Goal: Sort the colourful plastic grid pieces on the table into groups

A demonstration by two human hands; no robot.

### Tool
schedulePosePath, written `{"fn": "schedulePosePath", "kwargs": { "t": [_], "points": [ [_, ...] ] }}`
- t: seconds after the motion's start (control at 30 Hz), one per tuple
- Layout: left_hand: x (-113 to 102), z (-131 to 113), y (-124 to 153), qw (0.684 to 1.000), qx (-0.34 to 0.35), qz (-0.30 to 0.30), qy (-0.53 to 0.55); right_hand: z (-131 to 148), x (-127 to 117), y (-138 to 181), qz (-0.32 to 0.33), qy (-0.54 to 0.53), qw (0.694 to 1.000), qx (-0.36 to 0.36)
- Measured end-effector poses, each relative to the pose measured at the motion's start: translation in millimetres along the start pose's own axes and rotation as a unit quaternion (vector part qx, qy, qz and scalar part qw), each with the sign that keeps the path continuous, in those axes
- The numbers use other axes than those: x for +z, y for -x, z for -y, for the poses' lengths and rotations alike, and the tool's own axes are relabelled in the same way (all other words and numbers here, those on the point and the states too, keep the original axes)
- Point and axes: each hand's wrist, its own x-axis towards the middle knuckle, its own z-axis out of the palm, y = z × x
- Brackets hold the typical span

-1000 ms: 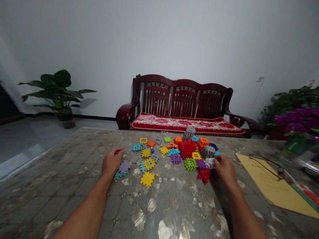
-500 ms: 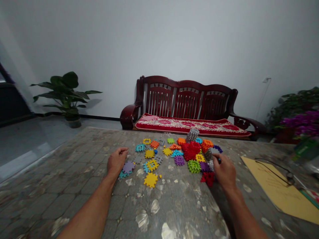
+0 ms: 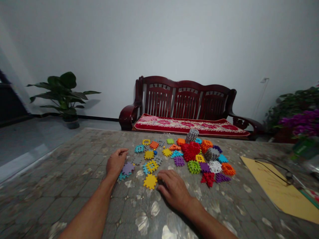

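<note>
Several coloured plastic interlocking tiles (image 3: 194, 156) lie scattered on the patterned table (image 3: 74, 176). My left hand (image 3: 116, 162) rests with its fingers loosely curled beside a purple tile (image 3: 128, 168) and holds nothing. My right hand (image 3: 174, 191) lies flat on the table with fingers stretched out, its fingertips next to a yellow tile (image 3: 150, 181). A red cluster of joined tiles (image 3: 191, 151) and a grey stack (image 3: 191, 135) stand further back. White (image 3: 214, 166), orange (image 3: 228, 169) and red (image 3: 208, 178) tiles lie at the right of the spread.
A yellow envelope (image 3: 279, 189) with a black cord on it lies on the table's right side. Behind the table stands a dark wooden bench (image 3: 184, 103) with a red cushion. A potted plant (image 3: 63, 94) is at the back left, purple flowers (image 3: 301, 121) at the right.
My right hand left the tiles at the right of the pile and moved left and nearer, now lying flat by the yellow tile. The left hand stayed put.
</note>
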Motion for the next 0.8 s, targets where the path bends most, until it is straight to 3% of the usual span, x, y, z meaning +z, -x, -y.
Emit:
{"fn": "schedulePosePath", "kwargs": {
  "t": [0.23, 0.4, 0.6, 0.8],
  "points": [
    [3.8, 0.0, -0.5, 0.999, 0.005, 0.004, 0.040, 6.2, 2.7, -0.8, 0.044, 0.050, 0.998, 0.002],
    [7.0, -5.0, 2.2, 0.990, -0.015, 0.020, 0.138, 1.0, 5.0, -8.6, 0.044, 0.041, 0.998, 0.001],
    [18.2, -14.3, 7.7, 0.943, -0.022, 0.053, 0.326, -10.3, 16.3, -26.6, -0.007, -0.005, 0.999, 0.040],
    [25.5, -17.9, 8.2, 0.926, -0.027, 0.068, 0.370, -6.9, 20.7, -52.8, -0.053, -0.009, 0.992, 0.118]
  ]
}}
